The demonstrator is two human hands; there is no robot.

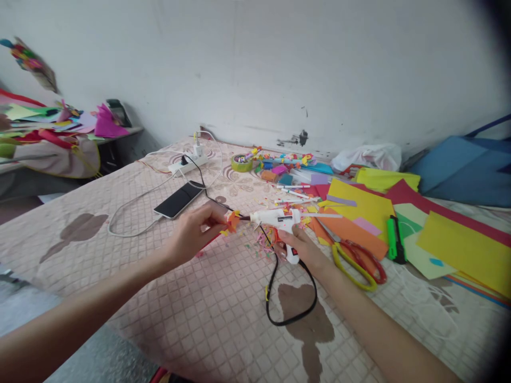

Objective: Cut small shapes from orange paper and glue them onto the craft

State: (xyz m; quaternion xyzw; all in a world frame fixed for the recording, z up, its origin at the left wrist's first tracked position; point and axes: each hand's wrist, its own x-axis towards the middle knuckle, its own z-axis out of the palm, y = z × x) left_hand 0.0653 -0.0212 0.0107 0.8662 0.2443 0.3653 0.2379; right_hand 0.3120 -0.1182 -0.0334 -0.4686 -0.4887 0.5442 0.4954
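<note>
My right hand (301,246) is wrapped round the handle of a white hot glue gun (275,217), its nozzle pointing left. A clear glue stick (323,215) juts from the gun's back end, and a black cord hangs in a loop beneath it. Pinched in the fingers of my left hand (199,230) is a small orange and yellow paper flower (232,221). The nozzle tip is at the flower; whether they touch, I cannot tell. Below the gun, small paper scraps (261,243) lie scattered on the tablecloth.
Scissors (353,260) and a green box cutter (395,239) lie at right beside coloured paper sheets (467,247). A phone (179,199) and a power strip (188,165) with cables sit at left. Tape (241,163) stands near the wall.
</note>
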